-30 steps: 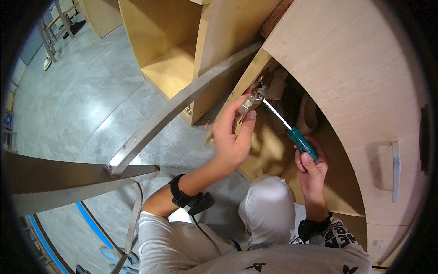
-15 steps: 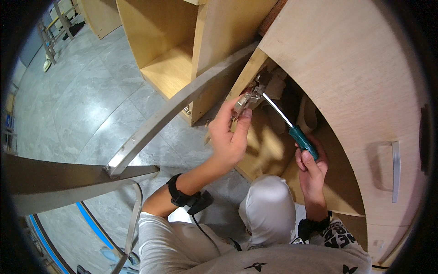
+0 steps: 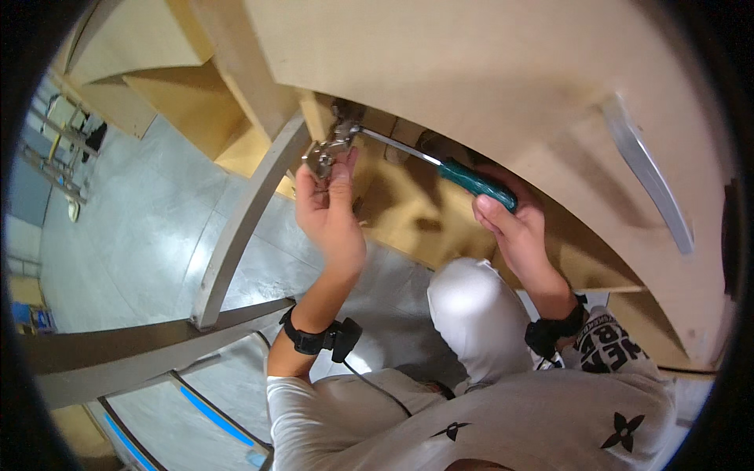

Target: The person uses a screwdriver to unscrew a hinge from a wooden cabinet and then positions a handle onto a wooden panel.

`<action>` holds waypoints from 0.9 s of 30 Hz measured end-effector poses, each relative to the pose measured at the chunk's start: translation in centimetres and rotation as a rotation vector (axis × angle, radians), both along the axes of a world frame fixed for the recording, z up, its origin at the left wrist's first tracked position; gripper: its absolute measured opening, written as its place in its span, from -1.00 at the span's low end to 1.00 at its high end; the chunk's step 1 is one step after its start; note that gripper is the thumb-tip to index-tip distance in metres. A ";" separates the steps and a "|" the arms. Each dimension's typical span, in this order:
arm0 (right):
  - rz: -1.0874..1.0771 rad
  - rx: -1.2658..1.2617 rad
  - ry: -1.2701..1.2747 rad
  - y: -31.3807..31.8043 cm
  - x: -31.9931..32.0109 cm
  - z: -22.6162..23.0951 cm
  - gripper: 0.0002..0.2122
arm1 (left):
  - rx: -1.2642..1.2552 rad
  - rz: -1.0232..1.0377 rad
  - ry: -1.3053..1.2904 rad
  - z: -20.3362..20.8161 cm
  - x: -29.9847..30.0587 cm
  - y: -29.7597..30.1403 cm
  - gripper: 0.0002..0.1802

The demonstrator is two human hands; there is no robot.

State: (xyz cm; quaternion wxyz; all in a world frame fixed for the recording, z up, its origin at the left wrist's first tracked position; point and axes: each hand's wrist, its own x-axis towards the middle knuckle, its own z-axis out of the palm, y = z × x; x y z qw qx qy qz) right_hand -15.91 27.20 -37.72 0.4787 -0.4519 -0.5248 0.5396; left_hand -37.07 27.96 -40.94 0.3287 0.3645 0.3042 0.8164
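Note:
My left hand (image 3: 336,216) pinches a metal cabinet hinge (image 3: 320,159) between thumb and fingers. The hinge sits at the edge of a pale wooden cabinet side (image 3: 316,118). In my right hand (image 3: 514,231) is a screwdriver (image 3: 475,184) with a green handle, its fingers closed around the grip. The steel shaft runs leftward to the inner part of the hinge, where the tip appears to meet it. Exactly which screw it touches is too small to make out.
A large light-wood panel (image 3: 471,47) with a metal handle (image 3: 648,173) overhangs my right hand. Below it lies the cabinet interior (image 3: 408,228). To the left, a metal bar (image 3: 243,228) slants over the grey tiled floor (image 3: 149,228), beside another open wooden cabinet (image 3: 188,102).
The view has shifted and turned, so the hinge and both hands appear farther left. The screwdriver lies flatter in the picture, its tip still at the hinge. Both hands keep their holds.

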 end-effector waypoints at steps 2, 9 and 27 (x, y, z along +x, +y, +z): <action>-0.028 -0.011 0.054 0.5 0.1 -0.3 -0.76 | 0.023 -0.041 -0.102 0.3 0.2 0.4 -0.78; 0.054 0.000 0.016 0.6 0.3 -1.5 -0.75 | -0.103 -0.030 0.008 1.5 -0.7 -0.1 -0.76; 0.023 0.203 -0.194 -0.1 -0.4 -0.1 -0.64 | -0.239 0.564 0.793 2.6 -3.6 1.4 -0.70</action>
